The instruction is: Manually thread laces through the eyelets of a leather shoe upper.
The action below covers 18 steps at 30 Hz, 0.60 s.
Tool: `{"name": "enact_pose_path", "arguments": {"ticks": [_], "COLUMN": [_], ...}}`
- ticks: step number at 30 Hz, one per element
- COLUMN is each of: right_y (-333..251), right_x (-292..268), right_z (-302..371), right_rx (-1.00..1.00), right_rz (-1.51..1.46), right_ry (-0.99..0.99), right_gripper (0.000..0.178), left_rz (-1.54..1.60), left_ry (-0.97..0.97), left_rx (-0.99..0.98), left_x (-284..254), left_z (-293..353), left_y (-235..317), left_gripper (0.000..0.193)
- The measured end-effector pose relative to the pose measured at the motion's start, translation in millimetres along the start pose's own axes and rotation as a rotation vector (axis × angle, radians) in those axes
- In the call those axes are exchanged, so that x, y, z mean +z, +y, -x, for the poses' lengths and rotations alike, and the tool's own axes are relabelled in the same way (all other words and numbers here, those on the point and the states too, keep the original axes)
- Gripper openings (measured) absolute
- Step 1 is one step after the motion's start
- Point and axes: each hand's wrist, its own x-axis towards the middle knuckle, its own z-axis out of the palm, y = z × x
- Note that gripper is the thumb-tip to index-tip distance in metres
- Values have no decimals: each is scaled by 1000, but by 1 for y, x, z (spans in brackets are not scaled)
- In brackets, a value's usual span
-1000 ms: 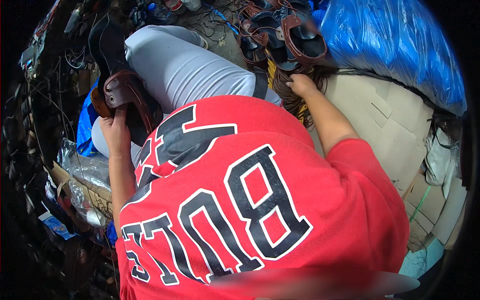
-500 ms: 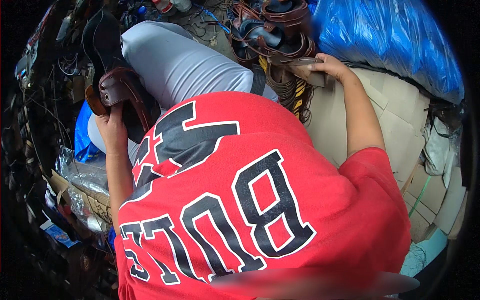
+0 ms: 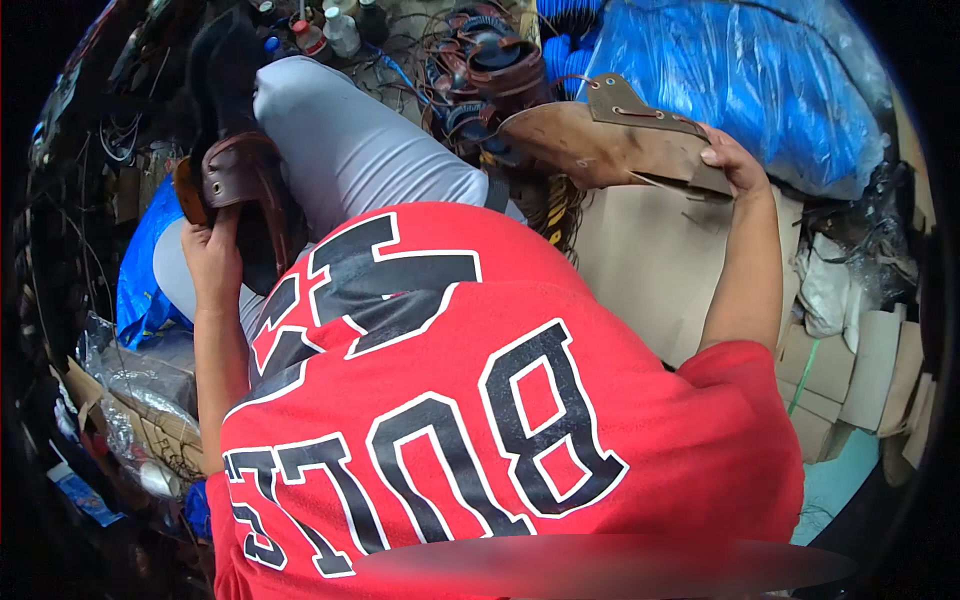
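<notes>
On the left, my left hand grips a dark brown leather shoe with metal eyelets; my thumb presses on the leather and the other fingers are partly hidden. Its long black part points away from me, and an orange-brown block shows at its side. My right hand, at the right, pinches the end of a brown leather shoe upper. The upper's pale inner face shows, and a lace runs through the eyelets of its flap. Its far end lies in front of a pile of brown leather shoe uppers.
Blue plastic-wrapped bundles lie at the far right, above a sheet of cardboard. Bottles stand at the back. My grey-clad leg stretches between the hands. Clear plastic and a carton are at the lower left.
My right hand has moved right, drawing the leather upper away from the pile and spreading it into view. My left hand still holds the shoe in nearly the same place.
</notes>
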Motion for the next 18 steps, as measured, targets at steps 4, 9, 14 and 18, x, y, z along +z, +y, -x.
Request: {"name": "enact_pose_path", "arguments": {"ticks": [4,9,14,18], "right_y": [-43,-76,-96,-77], "right_x": [32,85,183,231], "right_z": [12,1,-31,-51], "right_rx": [-151,-460,-307,-601], "right_rz": [120,111,437,1311], "right_ry": [14,6,-325,-239], "right_gripper": [73,78,42,29], "left_rz": [-58,-33,-519,-578], "left_ry": [-117,114,-23,60], "left_rx": [-75,189,118,-22], "left_x": [4,2,-23,-56], "left_z": [-2,0,15,40], "left_y": [15,17,37,65], "left_gripper": [27,51,47,26]}}
